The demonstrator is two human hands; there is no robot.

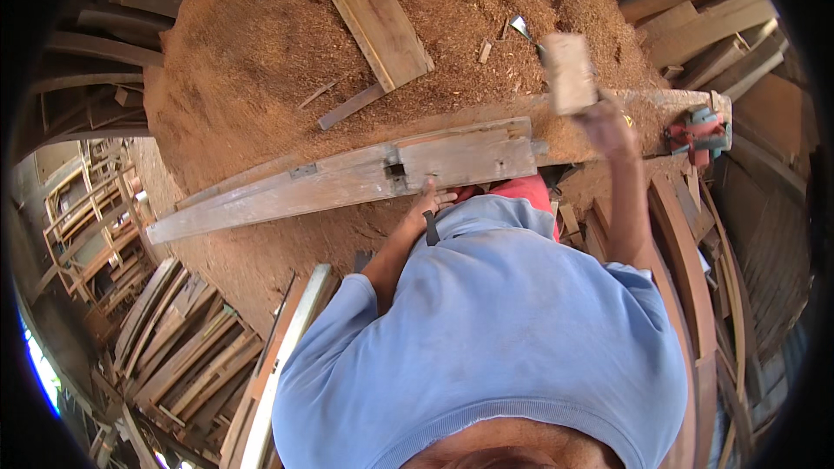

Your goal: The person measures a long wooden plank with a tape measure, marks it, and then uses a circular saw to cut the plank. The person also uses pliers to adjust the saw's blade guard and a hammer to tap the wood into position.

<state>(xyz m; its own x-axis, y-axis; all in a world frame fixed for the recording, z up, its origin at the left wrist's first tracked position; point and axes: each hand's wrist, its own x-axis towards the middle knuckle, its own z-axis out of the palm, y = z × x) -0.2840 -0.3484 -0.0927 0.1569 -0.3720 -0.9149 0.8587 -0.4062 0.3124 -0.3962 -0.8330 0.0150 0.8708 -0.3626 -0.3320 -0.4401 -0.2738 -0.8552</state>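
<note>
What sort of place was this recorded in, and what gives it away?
Most likely a woodworking shop: sawdust or shavings lie heaped beyond the long plank, and loose timber is piled on both sides.

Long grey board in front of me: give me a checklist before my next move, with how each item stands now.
1. Left hand at the long grey board: ok, fingers at its near edge.
2. Wooden block in the right hand: ok, held beyond the board's right end, though blurred.
3. Square hole uncovered: ok, no hand over it.
4. Red power tool apart from the board: ok, off to the right.
5. Work area free of shavings: not ok, heaped beyond the board.
6. Board clamped: cannot tell.
</note>
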